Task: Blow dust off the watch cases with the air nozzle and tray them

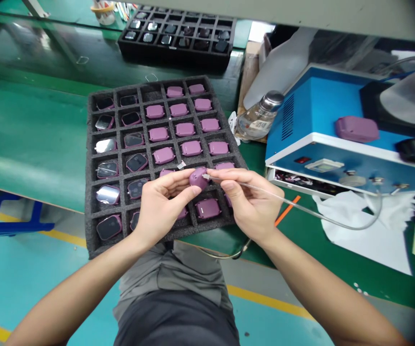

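Observation:
Between thumb and fingers, my left hand [164, 202] grips a purple smartwatch case [198, 178] above the foam tray. My right hand [252, 199] is closed on the end of a thin clear tube [301, 207], and its tip touches or nearly touches the side of the case. Below both hands lies the dark grey foam tray [91, 211], its compartments holding several purple cases [208, 208] and, on the left, watches with dark glossy screens [109, 227]. A small white tag [182, 165] lies near my left fingertips.
On the right stands a blue machine [297, 110], the tube running to its front; another purple case [357, 129] rests on top. Beside it are a glass bottle [259, 115] and white paper [376, 240]. A black tray [174, 55] of watch parts is at the back.

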Demonstrator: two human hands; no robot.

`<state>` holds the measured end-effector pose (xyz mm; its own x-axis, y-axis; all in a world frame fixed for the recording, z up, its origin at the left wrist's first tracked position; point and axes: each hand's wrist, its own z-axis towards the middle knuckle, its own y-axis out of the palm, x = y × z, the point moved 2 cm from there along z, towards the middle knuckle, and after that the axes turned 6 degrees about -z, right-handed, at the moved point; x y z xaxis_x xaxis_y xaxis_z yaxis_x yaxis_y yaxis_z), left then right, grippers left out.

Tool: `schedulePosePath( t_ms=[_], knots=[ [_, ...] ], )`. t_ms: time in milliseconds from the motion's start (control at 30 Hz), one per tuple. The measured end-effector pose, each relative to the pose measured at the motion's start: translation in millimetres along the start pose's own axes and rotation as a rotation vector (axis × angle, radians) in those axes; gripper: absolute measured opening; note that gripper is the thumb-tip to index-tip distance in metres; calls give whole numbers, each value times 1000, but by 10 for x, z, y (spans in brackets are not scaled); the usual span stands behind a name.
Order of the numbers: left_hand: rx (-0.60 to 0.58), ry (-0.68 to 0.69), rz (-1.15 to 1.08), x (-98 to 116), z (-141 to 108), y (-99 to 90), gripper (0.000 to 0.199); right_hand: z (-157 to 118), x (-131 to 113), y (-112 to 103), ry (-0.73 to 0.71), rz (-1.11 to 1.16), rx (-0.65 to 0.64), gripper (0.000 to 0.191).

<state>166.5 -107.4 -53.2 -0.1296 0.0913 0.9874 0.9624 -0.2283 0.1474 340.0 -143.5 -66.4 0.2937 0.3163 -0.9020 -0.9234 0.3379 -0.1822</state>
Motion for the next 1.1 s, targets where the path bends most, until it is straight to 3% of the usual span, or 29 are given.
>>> schedulePosePath(
  t_ms=[533, 1100],
  knots=[
    [-23, 29, -43, 3, 2, 1, 32, 4, 11, 5, -85, 25, 19, 9],
    [31, 24, 72, 18, 17, -11, 34, 57, 26, 38, -49, 71, -16, 11]
  ],
)
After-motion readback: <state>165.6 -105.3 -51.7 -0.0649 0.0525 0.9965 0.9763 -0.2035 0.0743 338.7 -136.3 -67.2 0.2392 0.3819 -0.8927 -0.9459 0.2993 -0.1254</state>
